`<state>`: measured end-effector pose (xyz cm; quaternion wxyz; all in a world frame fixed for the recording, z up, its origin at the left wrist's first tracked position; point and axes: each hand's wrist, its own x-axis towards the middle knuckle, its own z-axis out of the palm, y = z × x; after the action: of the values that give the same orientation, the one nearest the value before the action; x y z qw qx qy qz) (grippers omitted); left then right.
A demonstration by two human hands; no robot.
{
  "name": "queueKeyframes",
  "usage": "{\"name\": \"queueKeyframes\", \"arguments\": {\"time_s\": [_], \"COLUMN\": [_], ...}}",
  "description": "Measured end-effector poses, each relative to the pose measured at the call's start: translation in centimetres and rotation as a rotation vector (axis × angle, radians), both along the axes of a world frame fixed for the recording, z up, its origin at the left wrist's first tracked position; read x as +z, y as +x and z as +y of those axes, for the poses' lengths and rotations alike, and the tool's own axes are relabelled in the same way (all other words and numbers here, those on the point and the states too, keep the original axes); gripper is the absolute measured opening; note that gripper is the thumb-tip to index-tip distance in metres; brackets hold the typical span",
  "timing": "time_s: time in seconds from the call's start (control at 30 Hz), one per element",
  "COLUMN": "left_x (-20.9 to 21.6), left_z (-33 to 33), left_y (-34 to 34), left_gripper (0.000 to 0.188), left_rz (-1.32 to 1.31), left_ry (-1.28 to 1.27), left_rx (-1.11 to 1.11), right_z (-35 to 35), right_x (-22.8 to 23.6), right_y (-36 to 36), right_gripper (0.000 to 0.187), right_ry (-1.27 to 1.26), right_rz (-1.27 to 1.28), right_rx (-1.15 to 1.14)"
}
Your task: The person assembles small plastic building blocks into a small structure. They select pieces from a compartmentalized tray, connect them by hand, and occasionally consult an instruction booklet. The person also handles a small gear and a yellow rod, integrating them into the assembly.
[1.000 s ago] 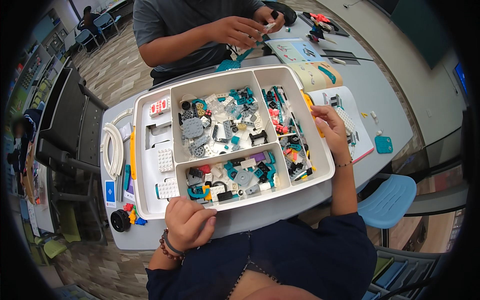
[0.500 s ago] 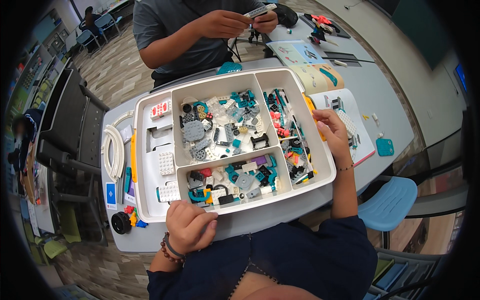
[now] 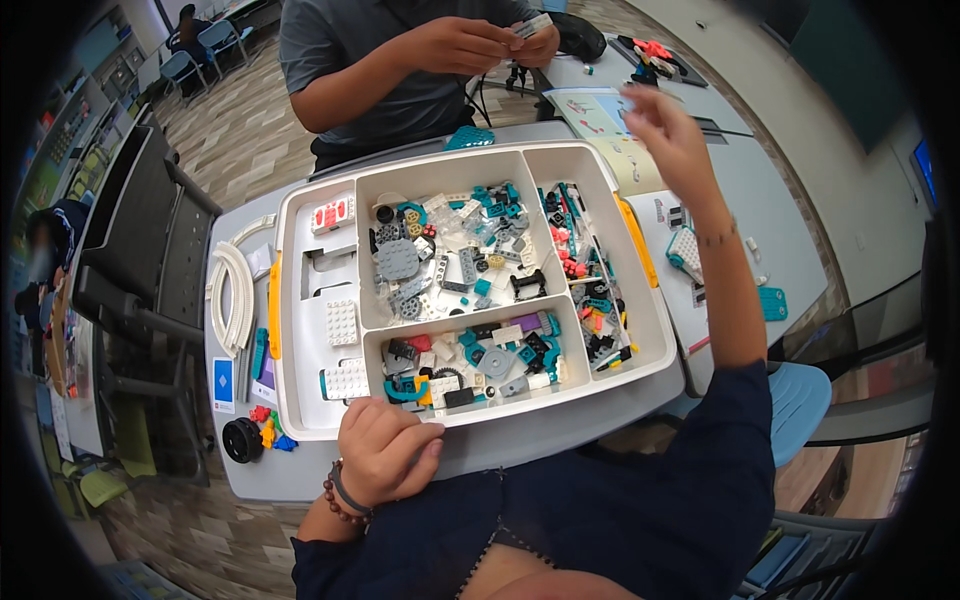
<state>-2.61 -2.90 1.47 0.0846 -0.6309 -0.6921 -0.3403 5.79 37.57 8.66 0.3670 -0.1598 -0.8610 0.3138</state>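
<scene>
My left hand (image 3: 385, 452) is loosely curled at the near rim of a white sorting tray (image 3: 480, 425), with nothing visible in its fingers. My right hand (image 3: 672, 145) is raised over the open picture booklet (image 3: 632, 165) to the tray's right. Its fingers are apart and I see nothing in them; whether they touch the page I cannot tell. Toy building pieces fill the tray's compartments: grey, teal, black and white ones, among them a round grey plate (image 3: 397, 260). White studded bricks (image 3: 341, 323) and a white block with red marks (image 3: 333, 214) lie in the left section.
Across the table a person (image 3: 440, 50) holds a light-coloured piece in both hands. White curved tracks (image 3: 233, 300), a black wheel (image 3: 242, 440) and small coloured pieces (image 3: 268, 430) lie left of the tray. A teal plate (image 3: 773, 303) and a white-and-teal build (image 3: 686, 252) are at right.
My right hand has left the tray's right edge and moved up and away, over the booklet. My left hand stays at the near rim. The view has shifted slightly.
</scene>
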Motion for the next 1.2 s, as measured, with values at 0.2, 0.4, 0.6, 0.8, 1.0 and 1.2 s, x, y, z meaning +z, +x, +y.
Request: {"name": "queueKeyframes", "arguments": {"time_s": [0.2,0.4,0.6,0.8,1.0,1.2], "left_x": [-0.1,0.2,0.0,-0.7,-1.0,-1.2], "left_z": [0.1,-0.3,-1.0,-2.1,-2.9,-3.7], "left_y": [-0.4,-0.5,-1.1,-1.3,-1.8,-2.1], "left_gripper": [0.013,0.013,0.011,0.008,0.009,0.007], "left_rz": [-0.025,-0.029,-0.163,-0.215,-0.273,-0.263], "left_ry": [0.023,0.031,0.136,0.162,0.278,0.247], "left_rx": [-0.021,-0.044,-0.119,-0.107,-0.14,-0.079], "right_z": [6.6,7.5,5.1,5.3,5.9,4.0], "right_x": [3.2,2.4,1.7,0.5,1.2,0.0], "right_y": [-12.8,-18.7,-17.2,-16.4,-14.1,-11.7], "right_gripper": [0.058,0.043,0.024,0.022,0.025,0.026], "right_ry": [-0.056,0.435,0.771,0.855,0.576,0.485], "right_rz": [-0.131,-0.217,-0.152,-0.187,-0.377,-0.248], "right_rx": [-0.125,0.008,-0.059,-0.11,-0.225,-0.237]}}
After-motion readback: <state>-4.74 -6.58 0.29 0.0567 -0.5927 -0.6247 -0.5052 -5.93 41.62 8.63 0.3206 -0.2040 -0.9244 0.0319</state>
